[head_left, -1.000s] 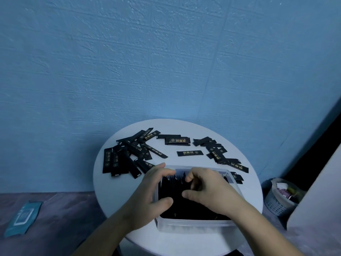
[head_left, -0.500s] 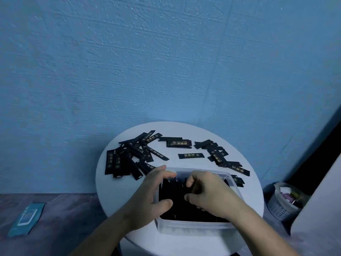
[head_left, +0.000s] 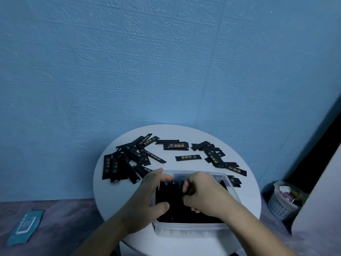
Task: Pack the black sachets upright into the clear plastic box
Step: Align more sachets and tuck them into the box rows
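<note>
While both hands work in it, the clear plastic box [head_left: 190,230] sits on the near side of the round white table [head_left: 249,198]. It is almost full of black sachets [head_left: 177,213] standing on end in a tight row.

The left hand [head_left: 147,196] is wide, with its fingers spread. It leans over the left wall of the box, and its thumb presses on the sachet tops. The right hand [head_left: 204,194] is curled. Its fingers dip in among the sachets and seem to pinch a few by their tops, but it is too dark to count them.

Loose sachets lie flat behind the box: a left pile [head_left: 125,161], a single sachet [head_left: 188,157] and a right pile [head_left: 215,156].

I think the sachets are light, thin and bendy, with smooth, slippery skins. They may flop over when let go. It is best to pinch one by its short end and prop the row with the other hand.

Little room is left in the box, and only the far right corner looks less full. The box sits close to the near table edge, so a hard push could slide it off. A basket [head_left: 282,204] stands on the floor to the right.
</note>
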A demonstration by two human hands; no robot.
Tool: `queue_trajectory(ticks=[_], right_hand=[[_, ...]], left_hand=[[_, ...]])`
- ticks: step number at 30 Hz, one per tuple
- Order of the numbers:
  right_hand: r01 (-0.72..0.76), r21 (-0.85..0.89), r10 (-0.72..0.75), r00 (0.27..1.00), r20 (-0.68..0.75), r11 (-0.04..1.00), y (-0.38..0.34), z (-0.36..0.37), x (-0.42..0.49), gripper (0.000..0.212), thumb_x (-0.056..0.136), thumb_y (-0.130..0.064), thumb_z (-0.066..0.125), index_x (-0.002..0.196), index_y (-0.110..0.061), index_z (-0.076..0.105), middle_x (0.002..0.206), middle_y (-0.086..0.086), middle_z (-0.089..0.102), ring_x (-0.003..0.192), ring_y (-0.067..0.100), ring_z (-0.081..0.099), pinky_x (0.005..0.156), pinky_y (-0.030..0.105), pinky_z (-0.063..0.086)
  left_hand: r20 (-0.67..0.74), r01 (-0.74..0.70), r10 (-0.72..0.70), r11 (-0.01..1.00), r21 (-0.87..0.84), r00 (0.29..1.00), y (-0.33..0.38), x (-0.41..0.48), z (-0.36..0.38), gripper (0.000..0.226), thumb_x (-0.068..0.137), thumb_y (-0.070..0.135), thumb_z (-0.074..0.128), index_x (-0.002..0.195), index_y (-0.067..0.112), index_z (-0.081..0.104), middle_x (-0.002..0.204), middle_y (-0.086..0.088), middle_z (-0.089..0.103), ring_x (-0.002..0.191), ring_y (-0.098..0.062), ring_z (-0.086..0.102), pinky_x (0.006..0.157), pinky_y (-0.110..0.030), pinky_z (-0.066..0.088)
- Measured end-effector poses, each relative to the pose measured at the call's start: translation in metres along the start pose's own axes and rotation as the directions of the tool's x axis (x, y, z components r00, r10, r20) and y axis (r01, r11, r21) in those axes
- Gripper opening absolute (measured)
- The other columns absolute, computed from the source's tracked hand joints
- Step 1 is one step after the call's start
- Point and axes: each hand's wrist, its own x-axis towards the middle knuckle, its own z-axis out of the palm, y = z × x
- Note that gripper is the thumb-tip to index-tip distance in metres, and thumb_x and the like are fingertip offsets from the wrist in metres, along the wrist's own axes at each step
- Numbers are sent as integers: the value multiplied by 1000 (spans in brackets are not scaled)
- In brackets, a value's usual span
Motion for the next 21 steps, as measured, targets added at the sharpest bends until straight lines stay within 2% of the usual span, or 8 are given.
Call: queue_trajectory(ticks=[3,6,10,13,17,21], right_hand=[[-13,-6,13,999,30,1000,-1,-1,-4,13,76,-7,63,85,-15,60,57,10,66,42,18,58,47,29,50],[11,-66,-9,999,42,998,-2,2,-2,13,76,-4,61,86,-13,59,58,6,65,43,18,58,45,27,48],[65,-195,-69,998,-13,979,2,4,5,10,82,-12,68,84,-20,61,69,-5,63,55,11,58,52,22,46],[92,-75,-94,995,-28,993,8,0,6,9,88,-22,73,81,-19,67,59,-6,63,48,1,57,54,19,49],[93,-68,-96,994,-54,993,17,-8,7,9,82,-25,76,86,-25,68,79,-7,70,65,1,59,63,17,49],[85,-51,-89,993,-84,995,24,-14,7,21,77,-34,82,86,-27,66,82,-6,70,70,4,61,65,20,50]], left_hand=[[-1,-2,2,1000,5,1000,0,0,0,59,81,21,65,133,43,48,141,48,26,147,16,7,110,-7,12],[2,3,-3,1000,6,1000,-1,1,0,59,81,21,65,132,44,48,145,38,29,149,12,7,113,-13,14],[25,6,-7,1000,19,1000,0,2,-2,57,80,24,65,131,43,49,148,27,34,150,10,7,118,-24,17],[36,11,-11,1000,12,999,1,3,-4,56,80,23,66,130,44,50,148,29,32,149,11,6,118,-26,18],[49,5,-5,1000,8,999,3,3,-5,56,81,22,67,129,45,50,145,36,31,149,12,6,119,-28,19],[38,-33,30,997,66,999,2,4,-9,50,79,31,65,126,47,53,138,39,40,150,5,14,121,-37,22]])
